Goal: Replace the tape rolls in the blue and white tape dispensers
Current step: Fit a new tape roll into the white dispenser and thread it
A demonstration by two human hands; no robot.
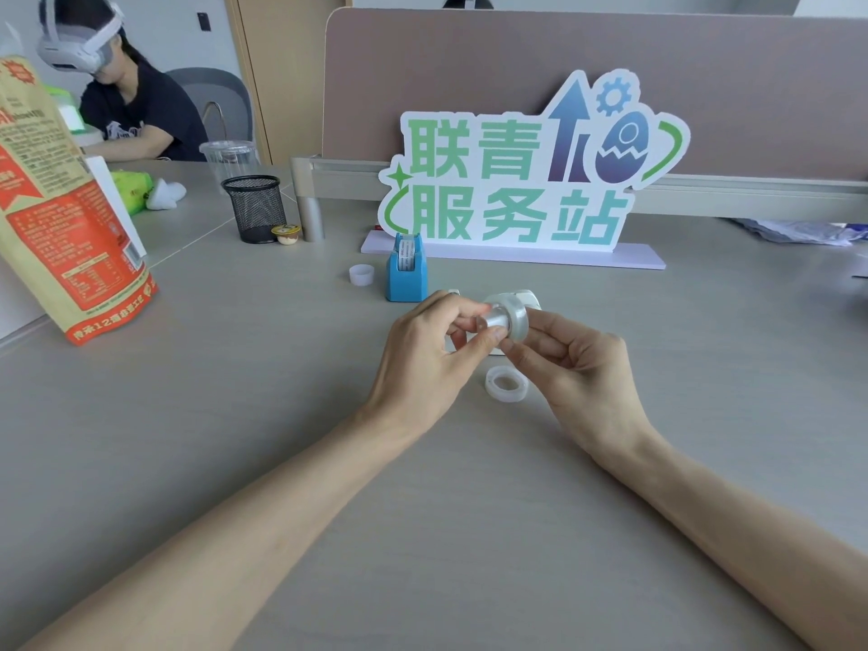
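Above the grey table (235, 462), my left hand (422, 359) pinches a clear plastic spool core (493, 321). My right hand (577, 364) holds a clear tape roll (516, 317) that sits around that core. The white tape dispenser (528, 296) lies behind my fingers, mostly hidden. The blue tape dispenser (406, 274) stands upright behind my left hand with a roll in it. A second clear tape roll (506, 383) lies flat on the table below my hands. A small white core (361, 274) stands left of the blue dispenser.
A standing sign (516, 180) is at the back centre. A black mesh pen cup (256, 209), a plastic cup (230, 157) and a small yellow-lidded cup (286, 233) sit back left. A snack bag (70, 204) stands at left. A person (127, 101) sits far left.
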